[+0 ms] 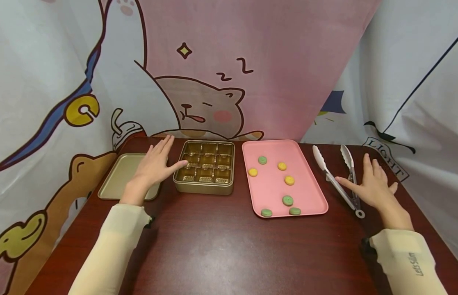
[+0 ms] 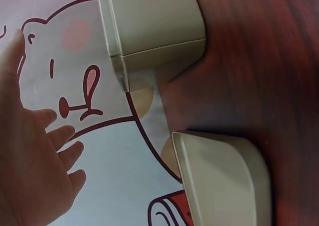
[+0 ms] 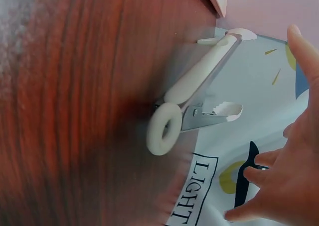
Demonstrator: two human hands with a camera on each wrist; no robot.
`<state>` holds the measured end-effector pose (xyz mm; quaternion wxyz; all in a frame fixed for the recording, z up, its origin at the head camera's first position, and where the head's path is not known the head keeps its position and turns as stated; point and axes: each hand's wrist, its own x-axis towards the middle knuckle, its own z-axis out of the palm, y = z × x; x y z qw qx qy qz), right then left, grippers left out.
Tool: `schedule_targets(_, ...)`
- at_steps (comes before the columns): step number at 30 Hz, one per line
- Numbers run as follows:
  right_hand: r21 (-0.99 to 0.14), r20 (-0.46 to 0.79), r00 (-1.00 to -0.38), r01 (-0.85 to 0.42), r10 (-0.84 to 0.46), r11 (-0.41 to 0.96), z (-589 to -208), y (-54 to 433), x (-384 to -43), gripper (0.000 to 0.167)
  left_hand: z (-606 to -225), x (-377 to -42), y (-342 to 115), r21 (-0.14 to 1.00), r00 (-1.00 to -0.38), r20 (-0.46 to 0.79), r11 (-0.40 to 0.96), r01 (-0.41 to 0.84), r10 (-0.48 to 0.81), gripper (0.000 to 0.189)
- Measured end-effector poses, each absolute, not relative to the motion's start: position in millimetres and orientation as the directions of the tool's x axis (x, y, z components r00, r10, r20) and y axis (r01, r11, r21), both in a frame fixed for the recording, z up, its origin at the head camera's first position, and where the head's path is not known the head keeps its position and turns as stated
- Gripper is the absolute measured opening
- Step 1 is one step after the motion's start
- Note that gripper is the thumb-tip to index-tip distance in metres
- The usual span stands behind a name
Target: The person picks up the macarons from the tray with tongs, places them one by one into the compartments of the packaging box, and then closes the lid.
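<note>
My left hand (image 1: 153, 166), fingers spread and holding nothing, hovers between the gold lid (image 1: 114, 180) and the square gold tin (image 1: 203, 188). A divided insert with several vacant compartments fills the tin. At the right, my right hand (image 1: 372, 184) is spread above the table beside the tongs (image 1: 339, 186); the right wrist view shows it apart from the tongs (image 3: 199, 76). The tongs lie with their white-tipped arms apart and ring end toward me. Between tin and tongs, a pink tray (image 1: 269, 188) carries yellow macarons (image 1: 289, 180) and several green macarons (image 1: 287, 200).
Everything lies on a dark reddish wooden table (image 1: 221, 241). Cartoon-printed cloth (image 1: 280, 82) hangs close behind the table and along both sides. The tray's front edge has two green macarons (image 1: 266, 212) leaning near it.
</note>
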<state>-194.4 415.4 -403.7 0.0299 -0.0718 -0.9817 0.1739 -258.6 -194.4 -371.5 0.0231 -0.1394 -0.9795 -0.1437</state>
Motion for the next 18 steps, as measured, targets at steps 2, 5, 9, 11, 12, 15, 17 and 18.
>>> schedule_targets(2,-0.364,0.021,-0.986,0.144,0.162,0.920,-406,416,-195,0.123,-374,-258,-196,0.293,-0.960,0.074,0.914,0.280,0.270,0.102)
schedule_targets(5,-0.401,0.012,-0.985,0.153,0.173,0.903,-409,417,-196,0.125,-377,-257,-198,0.327,-0.960,0.054,0.903,0.278,0.276,0.102)
schedule_targets(9,-0.470,0.001,-0.988,0.137,0.156,0.872,-413,419,-196,0.123,-383,-255,-201,0.390,-0.957,0.027,0.879,0.275,0.288,0.101)
schedule_targets(11,-0.497,-0.013,-0.989,0.136,0.150,0.857,-415,419,-196,0.123,-385,-254,-202,0.422,-0.955,0.015,0.864,0.274,0.296,0.101)
schedule_targets(12,-0.506,-0.017,-0.989,0.137,0.149,0.852,-415,418,-196,0.123,-386,-254,-203,0.439,-0.954,0.008,0.856,0.273,0.300,0.100)
schedule_targets(15,-0.518,-0.035,-0.988,0.146,0.149,0.843,-416,417,-195,0.123,-390,-253,-205,0.480,-0.952,-0.014,0.837,0.263,0.307,0.100)
schedule_targets(17,-0.525,-0.046,-0.988,0.149,0.146,0.838,-416,417,-195,0.123,-392,-253,-206,0.501,-0.949,-0.028,0.826,0.257,0.313,0.100)
schedule_targets(18,-0.527,-0.055,-0.988,0.153,0.146,0.836,-416,417,-195,0.123,-393,-253,-207,0.509,-0.948,-0.035,0.822,0.255,0.316,0.101)
